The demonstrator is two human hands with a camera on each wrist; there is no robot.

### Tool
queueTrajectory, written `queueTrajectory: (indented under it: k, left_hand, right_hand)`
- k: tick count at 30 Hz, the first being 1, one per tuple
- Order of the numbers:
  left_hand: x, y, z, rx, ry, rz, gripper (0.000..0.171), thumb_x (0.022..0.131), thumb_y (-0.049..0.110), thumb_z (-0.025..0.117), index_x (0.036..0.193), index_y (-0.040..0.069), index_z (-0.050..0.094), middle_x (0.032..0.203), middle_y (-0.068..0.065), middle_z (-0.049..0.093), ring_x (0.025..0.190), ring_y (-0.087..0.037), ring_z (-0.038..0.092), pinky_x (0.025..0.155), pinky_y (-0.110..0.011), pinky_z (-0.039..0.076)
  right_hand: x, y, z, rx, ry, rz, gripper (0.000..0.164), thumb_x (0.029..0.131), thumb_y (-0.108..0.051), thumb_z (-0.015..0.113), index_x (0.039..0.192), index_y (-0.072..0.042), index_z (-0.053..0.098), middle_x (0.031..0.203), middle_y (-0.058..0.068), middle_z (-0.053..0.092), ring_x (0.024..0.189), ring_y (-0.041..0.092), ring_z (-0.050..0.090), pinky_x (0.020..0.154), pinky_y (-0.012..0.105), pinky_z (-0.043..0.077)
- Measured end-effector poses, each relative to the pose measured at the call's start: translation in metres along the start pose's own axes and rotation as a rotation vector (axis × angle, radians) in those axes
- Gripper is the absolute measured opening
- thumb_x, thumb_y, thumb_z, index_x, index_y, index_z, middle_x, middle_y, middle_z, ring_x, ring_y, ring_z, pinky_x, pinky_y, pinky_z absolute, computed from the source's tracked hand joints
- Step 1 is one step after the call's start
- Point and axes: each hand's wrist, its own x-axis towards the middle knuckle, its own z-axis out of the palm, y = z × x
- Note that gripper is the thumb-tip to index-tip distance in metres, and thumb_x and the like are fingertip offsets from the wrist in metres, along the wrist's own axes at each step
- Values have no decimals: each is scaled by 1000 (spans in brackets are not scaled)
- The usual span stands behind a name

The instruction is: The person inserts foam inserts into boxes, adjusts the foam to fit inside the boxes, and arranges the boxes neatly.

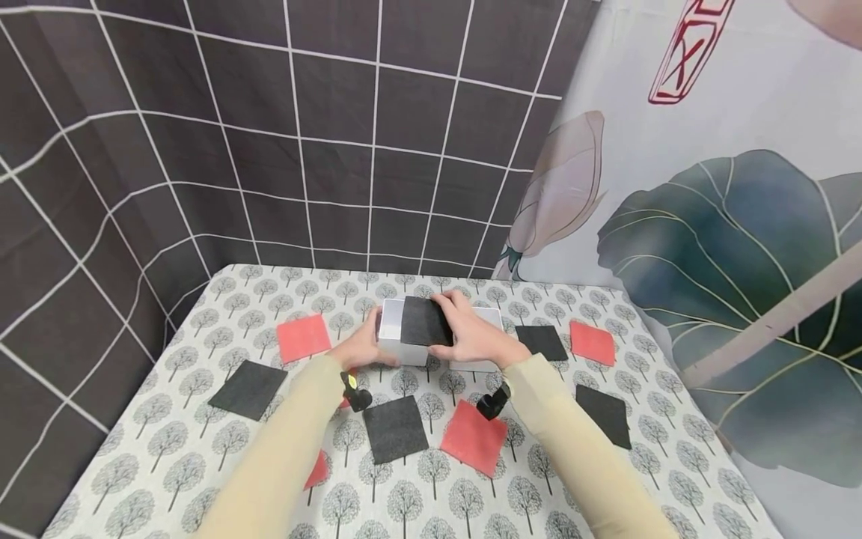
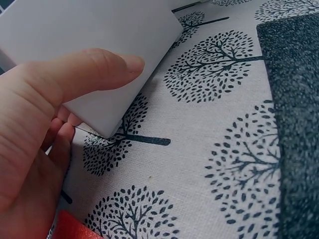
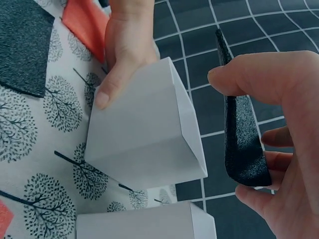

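My left hand [image 1: 358, 349] grips a white open-topped box [image 1: 407, 355] by its left side, the thumb lying along the near wall in the left wrist view. Between thumb and fingers, my right hand [image 1: 474, 333] holds a black felt-like square [image 1: 426, 320]. In the right wrist view this black piece [image 3: 244, 144] is seen nearly edge-on, raised apart from the box [image 3: 144, 124]. A second white box [image 1: 471, 366] stands just to the right, partly hidden by my right hand. What lies inside either box is hidden.
Around the boxes, black squares [image 1: 248, 389] and red squares [image 1: 303, 338] are spread on the tree-print tablecloth [image 1: 404, 501]. A black square [image 1: 396, 429] and a red square [image 1: 474, 438] lie nearer me. Behind the table hangs a dark grid-patterned curtain [image 1: 337, 165].
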Motion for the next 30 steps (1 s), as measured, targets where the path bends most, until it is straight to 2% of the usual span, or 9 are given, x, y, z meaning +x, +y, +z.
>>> queueTrajectory:
  k: [7, 11, 13, 18, 20, 30]
  left_hand:
    - [1, -1, 2, -75, -17, 20, 115, 49, 2, 88, 141, 18, 20, 123, -9, 49, 103, -27, 53, 94, -43, 42]
    - [0, -1, 2, -56, -11, 28, 114, 49, 7, 89, 140, 17, 22, 121, -8, 50, 103, -25, 53, 94, -42, 43]
    - [-3, 5, 0, -42, -12, 36, 112, 50, 6, 89, 140, 13, 22, 122, -10, 50, 105, -27, 53, 97, -44, 40]
    - [-2, 1, -2, 5, 8, 49, 112, 48, 12, 91, 139, 11, 26, 123, -8, 51, 109, -25, 51, 101, -43, 36]
    - [3, -8, -2, 20, 22, 62, 113, 47, 18, 93, 138, 13, 26, 122, -6, 51, 109, -22, 52, 100, -41, 38]
    - [2, -7, -1, -44, -2, 117, 112, 51, 10, 91, 140, 7, 22, 129, -12, 46, 114, -26, 50, 99, -40, 40]
  right_hand:
    - [11, 1, 3, 6, -33, 32, 87, 73, -38, 68, 141, -2, 28, 127, 15, 32, 111, 24, 37, 93, 39, 42]
    - [13, -2, 3, 37, -32, 54, 89, 72, -36, 70, 142, -2, 28, 127, 16, 32, 111, 25, 38, 93, 41, 42]
    - [15, -3, 5, 56, -33, 64, 90, 72, -36, 72, 143, -4, 27, 128, 16, 32, 111, 25, 39, 93, 41, 43]
    - [23, -2, 13, 75, -23, 69, 90, 71, -37, 72, 143, -8, 28, 126, 14, 34, 108, 22, 41, 91, 39, 43]
    - [26, -3, 14, 74, -17, 61, 89, 70, -37, 72, 143, -8, 29, 125, 13, 35, 106, 22, 41, 90, 40, 44]
    - [34, -2, 18, 44, -44, 62, 89, 71, -35, 74, 143, -7, 29, 130, 15, 34, 110, 26, 40, 91, 43, 43]
